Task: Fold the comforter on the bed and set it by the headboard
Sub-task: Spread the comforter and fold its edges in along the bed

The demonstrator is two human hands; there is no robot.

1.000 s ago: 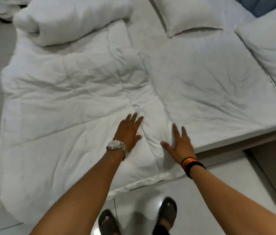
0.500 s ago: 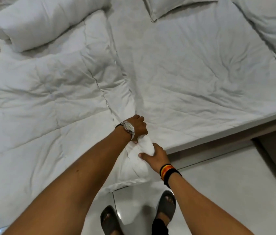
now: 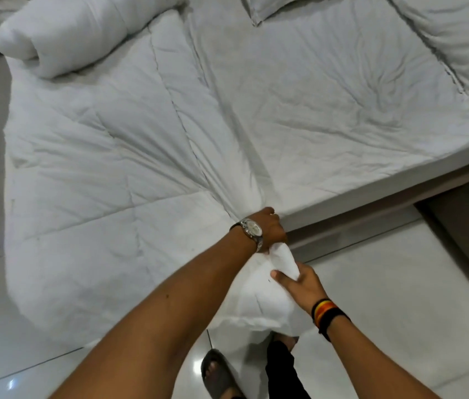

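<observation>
A white quilted comforter (image 3: 106, 174) lies spread over the left half of the bed and hangs off the near edge toward the floor. Its far left end is rolled into a thick bundle (image 3: 63, 36). My left hand (image 3: 270, 230), with a metal watch on the wrist, is clenched on the comforter's right edge at the mattress side. My right hand (image 3: 299, 283), with dark and orange wristbands, grips the bunched corner just below it, off the bed. Creases fan out from the gripped spot.
The bare white sheet (image 3: 328, 110) covers the right half of the bed. Pillows (image 3: 270, 7) (image 3: 458, 44) lie at the far right. A brown bed frame (image 3: 371, 223) runs along the near side. Glossy white floor tiles (image 3: 386, 298) and my sandalled feet (image 3: 218, 375) are below.
A second ago both hands lay flat and open on the comforter's edge. They have closed on it, bunched the corner and pulled it off the mattress toward me.
</observation>
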